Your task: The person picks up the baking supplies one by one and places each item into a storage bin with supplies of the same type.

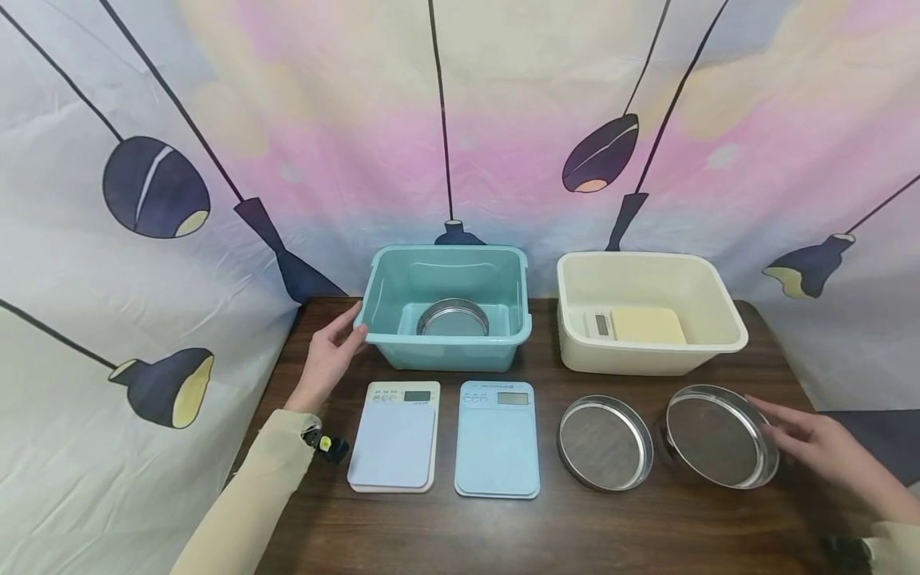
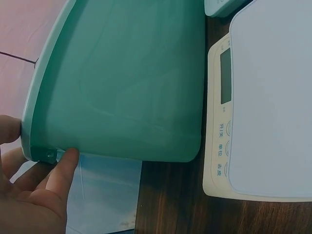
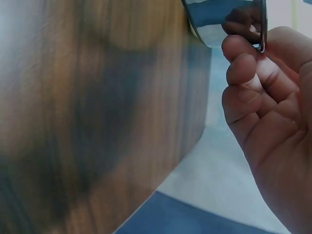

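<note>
At the back left, my left hand grips the left rim of a teal plastic basin. The left wrist view shows thumb and fingers on either side of the basin's rim. A round metal sieve lies inside it. At the right, my right hand pinches the edge of another metal sieve, which is tilted and appears raised off the table. Its shiny wall shows between thumb and fingers in the right wrist view. A third sieve lies flat to its left.
A cream basin at the back right holds a yellow-topped kitchen scale. In front of the teal basin, a white-topped scale and a light blue scale lie side by side on the dark wooden table. Patterned cloth hangs behind.
</note>
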`<state>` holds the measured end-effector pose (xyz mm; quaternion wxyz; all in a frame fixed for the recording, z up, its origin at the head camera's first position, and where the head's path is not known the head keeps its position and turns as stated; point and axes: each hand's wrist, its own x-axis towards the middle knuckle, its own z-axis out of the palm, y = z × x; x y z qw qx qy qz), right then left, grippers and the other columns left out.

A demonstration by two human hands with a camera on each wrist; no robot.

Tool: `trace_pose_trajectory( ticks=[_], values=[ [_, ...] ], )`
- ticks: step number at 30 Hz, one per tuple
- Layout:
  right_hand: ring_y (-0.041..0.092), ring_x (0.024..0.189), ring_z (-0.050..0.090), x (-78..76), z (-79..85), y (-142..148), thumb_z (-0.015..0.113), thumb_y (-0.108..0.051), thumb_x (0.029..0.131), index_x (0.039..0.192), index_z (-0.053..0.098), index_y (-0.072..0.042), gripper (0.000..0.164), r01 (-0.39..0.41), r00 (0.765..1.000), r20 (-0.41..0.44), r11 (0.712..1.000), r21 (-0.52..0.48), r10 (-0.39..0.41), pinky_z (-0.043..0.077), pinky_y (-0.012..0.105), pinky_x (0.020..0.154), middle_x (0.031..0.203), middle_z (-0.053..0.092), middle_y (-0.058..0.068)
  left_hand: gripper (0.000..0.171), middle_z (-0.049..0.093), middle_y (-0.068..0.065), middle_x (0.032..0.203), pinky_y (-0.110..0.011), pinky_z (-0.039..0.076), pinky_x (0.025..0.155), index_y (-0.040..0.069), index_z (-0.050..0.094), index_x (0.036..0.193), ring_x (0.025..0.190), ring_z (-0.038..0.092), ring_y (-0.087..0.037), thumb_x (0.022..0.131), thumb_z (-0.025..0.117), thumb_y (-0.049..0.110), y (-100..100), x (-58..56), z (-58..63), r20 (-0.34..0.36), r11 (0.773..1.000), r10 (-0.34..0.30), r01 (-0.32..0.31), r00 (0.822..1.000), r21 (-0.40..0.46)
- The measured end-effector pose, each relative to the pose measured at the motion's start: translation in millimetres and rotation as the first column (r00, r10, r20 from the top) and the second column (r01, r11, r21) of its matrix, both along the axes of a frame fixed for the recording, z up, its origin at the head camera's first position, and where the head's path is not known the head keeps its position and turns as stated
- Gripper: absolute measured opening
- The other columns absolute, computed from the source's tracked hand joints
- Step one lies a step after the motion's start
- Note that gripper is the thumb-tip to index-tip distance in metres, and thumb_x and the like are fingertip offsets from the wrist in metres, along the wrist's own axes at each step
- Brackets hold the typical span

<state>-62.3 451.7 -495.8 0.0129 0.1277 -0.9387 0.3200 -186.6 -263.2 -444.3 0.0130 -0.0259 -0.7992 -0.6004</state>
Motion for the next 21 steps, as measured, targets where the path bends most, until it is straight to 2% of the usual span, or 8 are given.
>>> trace_pose_trajectory(
  ticks=[3,9,13,17,21],
  values=[
    [0.0,0.056,0.048,-2.2,7.6,-6.1,0.068,0.002,0.097,0.145,0.065,-0.028,0.057,-0.017,0.999,-0.031,1.0,0.01,0.018,0.037,0.021,0.048,0.07,0.057,-0.02,0.054,0.043,-0.017,0.161,-0.023,0.055,0.096,0.013,0.043,0.16,0.136,0.053,-0.043,0.109,0.058,0.023,-0.3,0.3,0.0,-0.001,1.0,-0.002,0.002,1.0,-0.001],
    [-0.002,0.059,0.05,-6.9,23.9,-19.3,0.071,-0.002,0.097,0.141,0.068,-0.024,0.05,-0.013,0.999,-0.048,0.998,0.069,0.017,0.041,0.021,0.052,0.097,0.066,-0.026,0.054,0.043,-0.017,0.161,-0.03,0.054,0.099,0.014,0.043,0.16,0.135,0.053,-0.043,0.109,0.058,0.024,-1.1,0.3,-0.1,0.002,1.0,-0.007,0.007,1.0,0.003],
    [-0.004,0.066,0.05,-11.9,36.3,-28.2,0.073,-0.004,0.096,0.139,0.07,-0.023,0.047,-0.021,0.996,-0.083,0.992,0.123,0.032,0.039,0.018,0.056,0.109,0.067,-0.026,0.055,0.044,-0.017,0.161,-0.03,0.055,0.099,0.014,0.043,0.16,0.135,0.054,-0.042,0.109,0.059,0.025,-2.5,0.1,-1.6,0.002,1.0,-0.008,0.008,1.0,0.007],
    [-0.003,0.069,0.047,-18.3,49.8,-36.3,0.074,-0.005,0.095,0.139,0.07,-0.025,0.048,-0.051,0.988,-0.134,0.987,0.152,0.071,0.035,0.018,0.058,0.113,0.068,-0.023,0.056,0.044,-0.018,0.161,-0.024,0.055,0.096,0.013,0.043,0.16,0.134,0.055,-0.042,0.108,0.059,0.026,-3.9,-0.5,-3.3,-0.015,1.0,-0.011,0.011,1.0,0.001],
    [-0.005,0.064,0.043,-25.6,64.0,-45.3,0.074,-0.003,0.094,0.138,0.071,-0.022,0.048,-0.072,0.981,-0.166,0.985,0.155,0.098,0.034,0.017,0.055,0.103,0.071,-0.019,0.057,0.043,-0.019,0.161,-0.019,0.055,0.093,0.012,0.042,0.16,0.133,0.055,-0.043,0.108,0.06,0.027,-4.5,-1.1,-4.8,-0.029,1.0,-0.019,0.019,0.999,-0.004]
  ],
)
